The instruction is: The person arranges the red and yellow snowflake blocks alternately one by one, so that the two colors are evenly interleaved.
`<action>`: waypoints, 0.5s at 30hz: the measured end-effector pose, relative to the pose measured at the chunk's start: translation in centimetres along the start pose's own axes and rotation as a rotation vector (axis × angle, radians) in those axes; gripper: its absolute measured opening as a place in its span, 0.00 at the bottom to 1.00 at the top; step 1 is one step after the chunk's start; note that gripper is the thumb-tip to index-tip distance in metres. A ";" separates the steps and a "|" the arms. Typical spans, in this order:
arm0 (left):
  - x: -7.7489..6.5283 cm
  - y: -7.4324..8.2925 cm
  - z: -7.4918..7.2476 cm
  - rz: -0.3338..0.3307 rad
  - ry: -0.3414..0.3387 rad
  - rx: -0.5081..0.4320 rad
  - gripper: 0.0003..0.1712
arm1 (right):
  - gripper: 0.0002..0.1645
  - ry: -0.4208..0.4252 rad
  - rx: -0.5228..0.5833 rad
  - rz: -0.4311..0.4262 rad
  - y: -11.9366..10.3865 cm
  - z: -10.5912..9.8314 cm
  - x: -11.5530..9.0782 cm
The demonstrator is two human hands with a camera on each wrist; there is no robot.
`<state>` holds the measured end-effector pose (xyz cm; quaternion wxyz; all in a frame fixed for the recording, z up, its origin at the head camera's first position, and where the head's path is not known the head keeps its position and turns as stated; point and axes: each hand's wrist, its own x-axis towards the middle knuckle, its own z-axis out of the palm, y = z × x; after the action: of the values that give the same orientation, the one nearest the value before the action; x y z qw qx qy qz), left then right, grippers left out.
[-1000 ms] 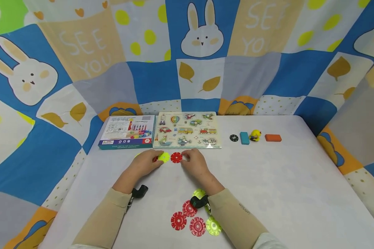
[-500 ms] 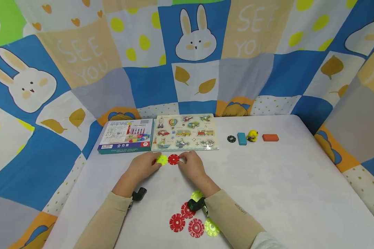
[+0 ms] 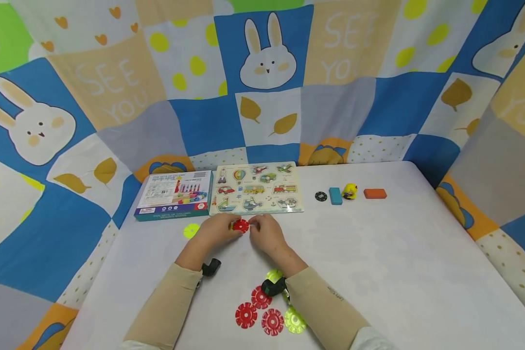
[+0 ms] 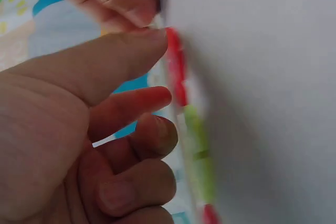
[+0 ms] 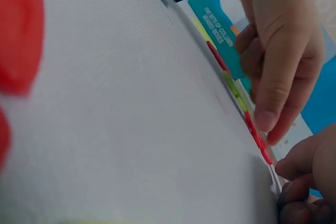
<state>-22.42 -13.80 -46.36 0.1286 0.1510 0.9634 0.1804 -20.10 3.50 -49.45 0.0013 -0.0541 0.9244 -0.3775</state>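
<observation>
A red notched plastic disc [image 3: 241, 226] lies between my two hands, in line with other flat discs. My left hand [image 3: 216, 231] spans it with thumb and forefinger. At the disc's right edge, my right hand [image 3: 268, 236] holds it with curled thumb and fingertips. A yellow-green disc [image 3: 191, 231] shows left of my left hand. Under that hand, the head view hides most of the row, but the right wrist view shows another red disc [image 5: 217, 56] and a green disc [image 5: 234, 90] edge-on. In the left wrist view, green [image 4: 199, 153] adjoins red [image 4: 177, 66].
Loose red discs [image 3: 246, 315] and yellow-green discs [image 3: 295, 320] lie near my right forearm. Behind the hands are a boxed set [image 3: 173, 195] and a picture puzzle board [image 3: 257, 188]. A black chip [image 3: 321, 196], blue block [image 3: 335, 196], yellow duck [image 3: 350, 191] and orange block [image 3: 375, 193] stand farther right.
My left hand has moved right, from the yellow-green disc to the red one, uncovering the leftmost yellow-green disc. My right hand stays at the red disc's right edge. The head view has shifted slightly.
</observation>
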 end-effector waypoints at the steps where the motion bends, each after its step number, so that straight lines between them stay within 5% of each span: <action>1: 0.0 -0.1 0.3 -0.002 0.001 -0.010 0.30 | 0.12 -0.003 0.000 -0.005 0.0 0.0 0.0; 7: 0.0 -0.8 1.1 -0.009 -0.011 -0.098 0.29 | 0.12 -0.086 0.053 -0.022 0.1 -1.1 -0.3; 15: 0.3 -1.3 1.1 0.012 -0.006 -0.095 0.30 | 0.14 -0.172 0.118 -0.042 -0.3 -5.8 -3.1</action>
<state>-22.64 -14.54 -47.95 0.1375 0.1508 0.9525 0.2262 -17.29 7.65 -45.26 0.0758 -0.1056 0.8956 -0.4254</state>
